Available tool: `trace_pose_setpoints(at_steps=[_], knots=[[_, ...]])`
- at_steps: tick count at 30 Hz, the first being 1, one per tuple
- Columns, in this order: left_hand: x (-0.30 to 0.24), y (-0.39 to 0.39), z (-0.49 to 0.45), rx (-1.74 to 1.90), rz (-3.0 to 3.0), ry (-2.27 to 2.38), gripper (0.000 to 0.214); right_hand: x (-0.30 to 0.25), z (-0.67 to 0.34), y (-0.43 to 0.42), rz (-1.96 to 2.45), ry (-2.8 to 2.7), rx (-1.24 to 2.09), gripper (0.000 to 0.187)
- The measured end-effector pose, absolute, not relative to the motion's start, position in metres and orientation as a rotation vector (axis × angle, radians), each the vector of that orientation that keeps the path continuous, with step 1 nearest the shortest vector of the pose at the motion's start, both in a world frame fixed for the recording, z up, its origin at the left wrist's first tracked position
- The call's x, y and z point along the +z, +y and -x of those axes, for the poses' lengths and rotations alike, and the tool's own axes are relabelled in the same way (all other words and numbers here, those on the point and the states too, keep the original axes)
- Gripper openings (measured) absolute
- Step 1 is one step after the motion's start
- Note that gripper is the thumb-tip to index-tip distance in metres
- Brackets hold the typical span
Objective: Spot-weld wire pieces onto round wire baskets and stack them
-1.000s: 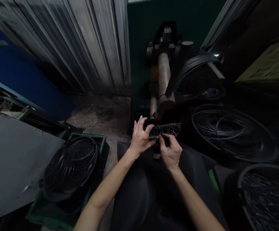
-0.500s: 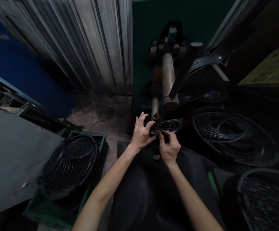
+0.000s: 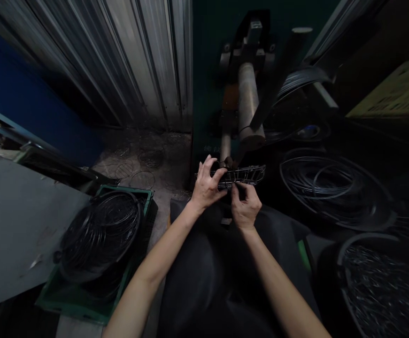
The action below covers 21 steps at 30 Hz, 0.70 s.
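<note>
A small wire-frame piece (image 3: pixel 241 176) made of thin metal rods lies crosswise under the machine's vertical metal cylinder (image 3: pixel 249 101). My left hand (image 3: pixel 206 185) grips its left end, fingers curled over the wires. My right hand (image 3: pixel 245 206) is closed just below its middle, thumb and forefinger pinched on a wire at the lower edge. Both forearms reach up from the bottom of the view over my dark-clothed lap.
A green crate (image 3: pixel 84 300) with coiled black wire rings sits at lower left. Large wire coils (image 3: pixel 331 188) lie on the right, with a dark bin of small metal pieces (image 3: pixel 383 286) at lower right. Corrugated metal wall (image 3: pixel 127 61) behind; loose rings on the floor (image 3: pixel 144 164).
The view has shifted slightly down and the hands sit a little higher. My right hand has slid left along the wire frame, toward my left hand. The left hand's grip is unchanged.
</note>
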State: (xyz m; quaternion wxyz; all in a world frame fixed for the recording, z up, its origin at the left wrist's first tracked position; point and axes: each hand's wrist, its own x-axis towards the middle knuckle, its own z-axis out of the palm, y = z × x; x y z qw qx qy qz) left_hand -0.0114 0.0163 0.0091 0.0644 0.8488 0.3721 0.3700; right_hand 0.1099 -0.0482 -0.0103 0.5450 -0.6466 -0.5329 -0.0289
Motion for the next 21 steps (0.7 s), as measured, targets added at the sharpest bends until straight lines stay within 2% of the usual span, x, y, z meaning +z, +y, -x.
trace_pose_setpoints(at_steps=[21], knots=[[0.0108, 0.0245, 0.0123, 1.077, -2.614, 1.148, 0.053, -0.0071, -0.1087, -0.0407, 1.529, -1.292, -0.049, 0.027]])
